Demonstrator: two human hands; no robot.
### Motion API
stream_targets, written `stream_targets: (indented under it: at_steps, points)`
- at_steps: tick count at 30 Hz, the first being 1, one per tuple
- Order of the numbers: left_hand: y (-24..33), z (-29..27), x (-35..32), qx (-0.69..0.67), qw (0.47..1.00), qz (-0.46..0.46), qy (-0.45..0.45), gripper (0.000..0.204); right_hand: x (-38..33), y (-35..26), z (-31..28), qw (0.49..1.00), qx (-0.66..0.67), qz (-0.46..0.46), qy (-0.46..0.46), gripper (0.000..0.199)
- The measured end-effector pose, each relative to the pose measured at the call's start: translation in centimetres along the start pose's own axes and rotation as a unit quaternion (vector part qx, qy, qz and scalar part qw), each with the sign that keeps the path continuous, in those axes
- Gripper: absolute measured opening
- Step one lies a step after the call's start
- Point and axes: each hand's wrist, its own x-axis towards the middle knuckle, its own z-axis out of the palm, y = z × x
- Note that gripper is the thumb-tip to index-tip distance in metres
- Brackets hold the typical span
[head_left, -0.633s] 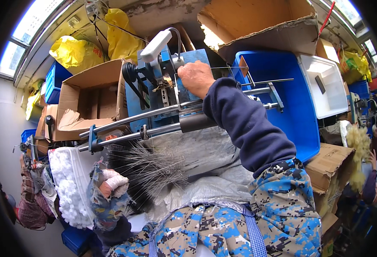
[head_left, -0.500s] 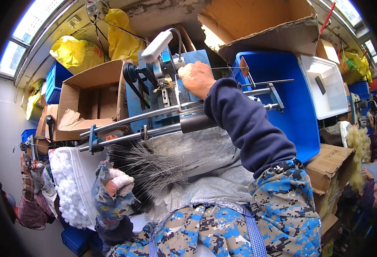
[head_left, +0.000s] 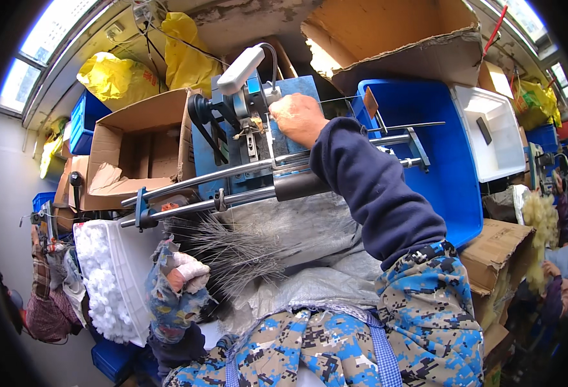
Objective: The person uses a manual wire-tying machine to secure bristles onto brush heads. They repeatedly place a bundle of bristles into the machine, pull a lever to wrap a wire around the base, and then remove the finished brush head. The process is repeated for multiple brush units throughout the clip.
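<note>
My right hand (head_left: 299, 119) is closed at the head of a small bench machine (head_left: 253, 122) with a blue base, a motor and a black belt wheel. What its fingers grip is hidden; a thin wire (head_left: 341, 100) shows to the right, just past the knuckles. At lower left, my left hand (head_left: 187, 273), its fingers wrapped in white, is curled beside a bundle of thin metal wires (head_left: 239, 248). Anything inside it cannot be made out. The wires lie fanned out on a grey sheet (head_left: 316, 222) in front of the machine.
Two steel rails (head_left: 232, 173) cross before the machine. Left stand an open cardboard box (head_left: 139, 148) and a white tray (head_left: 126, 258) of white tufted pieces (head_left: 105, 284). Right are a blue bin (head_left: 448, 161) and a white bin (head_left: 490, 148). Other people work at both far sides.
The left hand has shifted slightly to the right, nearer the wire bundle. The right hand stays closed at the machine; the whole view has shifted very slightly.
</note>
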Motion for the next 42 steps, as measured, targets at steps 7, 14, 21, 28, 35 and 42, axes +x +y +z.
stream_targets:
  at_steps: [7, 14, 21, 28, 35, 42]
  points:
    - [0.6, -0.3, -0.1, 0.022, 1.0, 0.008, 0.001, 0.024, -1.4, -0.1, -0.8, 0.994, -0.048, 0.101, 0.01, 0.024]
    - [-1.2, -0.4, -0.9, -0.018, 0.999, -0.039, 0.029, 0.026, -6.5, -0.7, -2.3, 0.992, -0.027, 0.101, 0.067, 0.054]
    - [-0.6, 0.2, 0.1, -0.01, 1.0, 0.013, -0.011, 0.024, -6.4, -1.8, -2.6, 0.987, 0.04, 0.156, -0.012, 0.049]
    - [0.2, -0.6, -0.8, -0.043, 0.999, -0.014, 0.002, 0.02, -6.0, -2.5, -3.0, 0.988, 0.053, 0.144, -0.017, 0.055]
    - [-0.5, 0.2, -0.8, -0.042, 0.999, -0.018, 0.019, 0.027, -5.2, -3.8, -1.9, 0.991, 0.019, 0.131, -0.021, 0.057]
    - [0.7, -0.3, -0.6, -0.002, 1.0, 0.0, 0.02, 0.027, -2.6, -7.9, -0.2, 0.992, 0.052, 0.118, -0.007, 0.061]
